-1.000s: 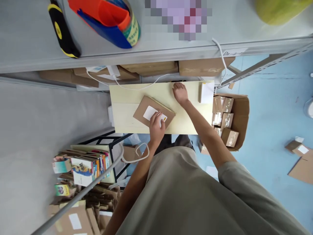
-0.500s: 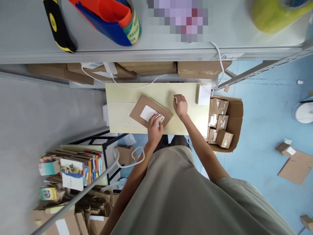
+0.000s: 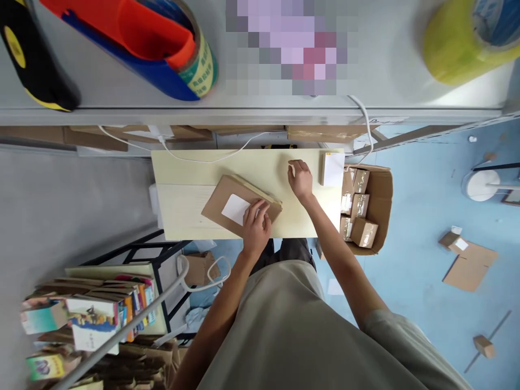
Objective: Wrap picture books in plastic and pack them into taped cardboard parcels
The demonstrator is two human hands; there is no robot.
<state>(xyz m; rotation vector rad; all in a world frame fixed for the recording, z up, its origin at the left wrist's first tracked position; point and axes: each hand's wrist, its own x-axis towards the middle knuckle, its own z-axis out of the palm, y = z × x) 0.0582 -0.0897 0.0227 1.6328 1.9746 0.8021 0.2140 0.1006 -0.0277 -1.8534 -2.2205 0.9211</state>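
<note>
A flat brown cardboard parcel (image 3: 221,201) with a white label (image 3: 236,209) lies at an angle on the pale wooden table (image 3: 182,211). My left hand (image 3: 255,227) lies on the parcel's right end, fingers stretched out flat over the label's edge. My right hand (image 3: 300,177) hovers over the bare table top to the right of the parcel, fingers loosely curled, with nothing in it. A stack of white labels (image 3: 333,168) sits at the table's right edge, just past my right hand.
An open carton (image 3: 382,187) of small wrapped boxes stands on the blue floor right of the table. A grey shelf above holds a red and blue tape dispenser (image 3: 134,38) and a yellow tape roll (image 3: 463,43). A white cable (image 3: 211,157) crosses the table's far edge. Books (image 3: 93,314) are stacked lower left.
My right hand drew back from the table's far edge toward the parcel, then stayed. My left hand slid slightly along the parcel, covering the yellow mark. The view dropped a little.
</note>
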